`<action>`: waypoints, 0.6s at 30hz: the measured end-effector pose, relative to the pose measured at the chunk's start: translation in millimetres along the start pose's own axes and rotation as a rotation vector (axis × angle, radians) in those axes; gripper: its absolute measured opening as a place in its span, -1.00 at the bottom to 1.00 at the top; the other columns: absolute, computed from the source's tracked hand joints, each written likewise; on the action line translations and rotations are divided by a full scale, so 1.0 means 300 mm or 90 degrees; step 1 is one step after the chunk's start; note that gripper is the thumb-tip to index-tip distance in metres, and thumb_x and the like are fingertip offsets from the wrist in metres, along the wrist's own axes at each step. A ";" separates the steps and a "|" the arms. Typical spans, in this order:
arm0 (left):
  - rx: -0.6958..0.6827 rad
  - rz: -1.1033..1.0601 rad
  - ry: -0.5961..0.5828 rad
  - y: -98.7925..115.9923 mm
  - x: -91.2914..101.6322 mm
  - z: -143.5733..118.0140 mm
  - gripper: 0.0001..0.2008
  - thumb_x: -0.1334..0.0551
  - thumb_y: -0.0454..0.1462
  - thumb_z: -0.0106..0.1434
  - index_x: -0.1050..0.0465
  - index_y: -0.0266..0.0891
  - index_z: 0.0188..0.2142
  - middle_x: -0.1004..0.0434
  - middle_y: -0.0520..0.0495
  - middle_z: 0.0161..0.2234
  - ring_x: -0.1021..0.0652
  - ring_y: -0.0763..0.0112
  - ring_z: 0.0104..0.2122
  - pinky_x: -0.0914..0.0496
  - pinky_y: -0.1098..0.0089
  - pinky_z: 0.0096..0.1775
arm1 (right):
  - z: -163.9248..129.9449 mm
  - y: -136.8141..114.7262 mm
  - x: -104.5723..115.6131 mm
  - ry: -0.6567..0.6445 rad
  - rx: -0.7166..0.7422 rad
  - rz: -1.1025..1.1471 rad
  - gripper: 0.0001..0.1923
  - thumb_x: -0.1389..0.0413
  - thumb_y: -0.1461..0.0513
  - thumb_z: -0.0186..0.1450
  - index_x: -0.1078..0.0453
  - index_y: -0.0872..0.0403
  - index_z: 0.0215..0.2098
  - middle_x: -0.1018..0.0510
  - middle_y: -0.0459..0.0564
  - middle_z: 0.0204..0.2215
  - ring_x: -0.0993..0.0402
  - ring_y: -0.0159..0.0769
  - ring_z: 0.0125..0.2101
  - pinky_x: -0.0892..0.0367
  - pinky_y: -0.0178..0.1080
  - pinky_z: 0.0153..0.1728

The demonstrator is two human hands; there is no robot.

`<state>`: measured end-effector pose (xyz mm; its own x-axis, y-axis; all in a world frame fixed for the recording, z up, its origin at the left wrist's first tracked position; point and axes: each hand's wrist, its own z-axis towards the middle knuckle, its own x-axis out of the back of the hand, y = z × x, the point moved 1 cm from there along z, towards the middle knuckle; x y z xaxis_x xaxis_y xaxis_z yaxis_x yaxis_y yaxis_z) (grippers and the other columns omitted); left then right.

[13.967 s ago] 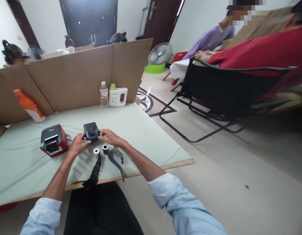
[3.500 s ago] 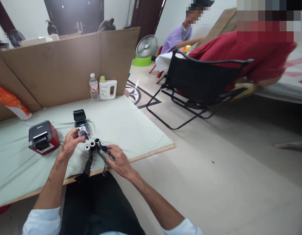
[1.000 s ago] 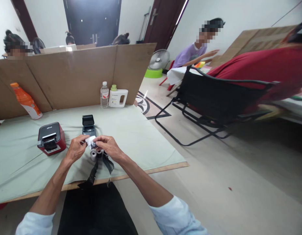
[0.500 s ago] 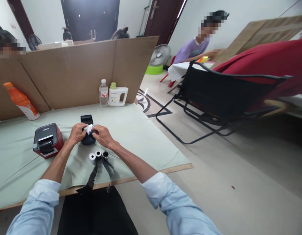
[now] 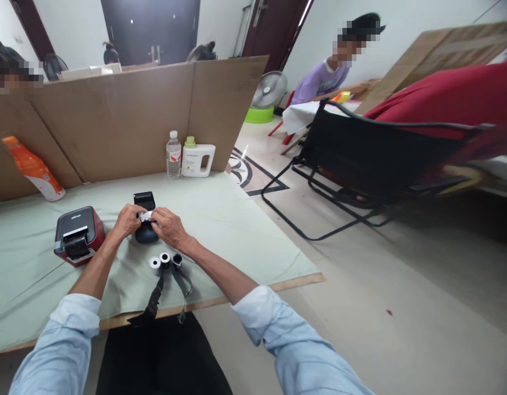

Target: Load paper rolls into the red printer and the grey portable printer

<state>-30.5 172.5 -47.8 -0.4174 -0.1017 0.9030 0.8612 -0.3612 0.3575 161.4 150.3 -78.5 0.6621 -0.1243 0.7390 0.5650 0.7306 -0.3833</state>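
A small black label printer stands on the green table mat with its lid flipped up. My left hand and my right hand meet over its open top, and together they pinch a small white paper roll right above the opening. Closer to me lie three small rolls in a row, with dark strips trailing from them over the table's front edge.
A red and black printer sits to the left. An orange bottle, a water bottle and a white jug stand along the cardboard screen. A black folding chair and other people are at the right.
Both hands moved from the table's front to the black printer with the white roll and have lowered it to the open top. The three rolls stayed in place.
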 end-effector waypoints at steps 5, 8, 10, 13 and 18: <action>0.035 -0.054 0.014 -0.034 0.002 -0.014 -0.55 -0.20 -0.44 0.03 -0.72 -0.21 -0.13 -0.74 -0.10 -0.08 -0.67 0.13 -0.03 -0.49 0.24 0.12 | 0.005 0.005 -0.020 -0.035 0.010 -0.020 -0.85 -0.12 0.38 0.37 -0.48 0.04 -0.18 -0.58 0.06 -0.17 -0.41 -0.13 -0.09 -0.36 -0.16 -0.04; 0.015 -0.095 0.025 -0.047 -0.002 -0.040 -0.61 -0.20 -0.43 0.06 -0.73 -0.20 -0.19 -0.73 -0.10 -0.08 -0.66 0.14 -0.03 -0.48 0.20 0.16 | 0.006 0.004 -0.025 -0.042 0.015 -0.022 -0.85 -0.12 0.38 0.39 -0.48 0.04 -0.16 -0.58 0.06 -0.17 -0.41 -0.14 -0.08 -0.35 -0.17 -0.05; -0.004 -0.118 0.026 -0.056 -0.007 -0.056 -0.65 -0.19 -0.43 0.08 -0.72 -0.18 -0.26 -0.72 -0.11 -0.09 -0.66 0.17 -0.04 -0.49 0.19 0.15 | 0.006 0.001 -0.026 -0.048 0.018 -0.026 -0.86 -0.12 0.37 0.40 -0.49 0.05 -0.15 -0.58 0.08 -0.16 -0.41 -0.13 -0.07 -0.34 -0.17 -0.05; 0.020 -0.147 0.097 -0.084 -0.010 -0.065 -0.66 -0.19 -0.41 0.08 -0.71 -0.19 -0.24 -0.66 -0.15 -0.02 -0.62 0.14 0.00 -0.53 0.16 0.10 | -0.001 -0.006 -0.027 -0.061 0.025 -0.039 -0.86 -0.12 0.37 0.40 -0.49 0.07 -0.15 -0.58 0.10 -0.14 -0.41 -0.13 -0.07 -0.33 -0.17 -0.06; 0.203 -0.297 0.210 -0.142 -0.030 -0.016 -0.36 -0.30 -0.36 -0.01 -0.54 -0.27 0.14 -0.55 -0.27 0.11 -0.57 0.00 0.07 -0.48 -0.01 0.13 | -0.022 -0.013 -0.026 -0.072 0.027 -0.064 -0.86 -0.11 0.36 0.42 -0.50 0.07 -0.14 -0.57 0.10 -0.12 -0.40 -0.14 -0.08 -0.33 -0.18 -0.09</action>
<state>-64.9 184.3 -72.3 -0.7912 -0.2983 0.5338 0.5910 -0.1491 0.7927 157.4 144.0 -86.4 0.5416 -0.1234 0.8315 0.6031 0.7462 -0.2820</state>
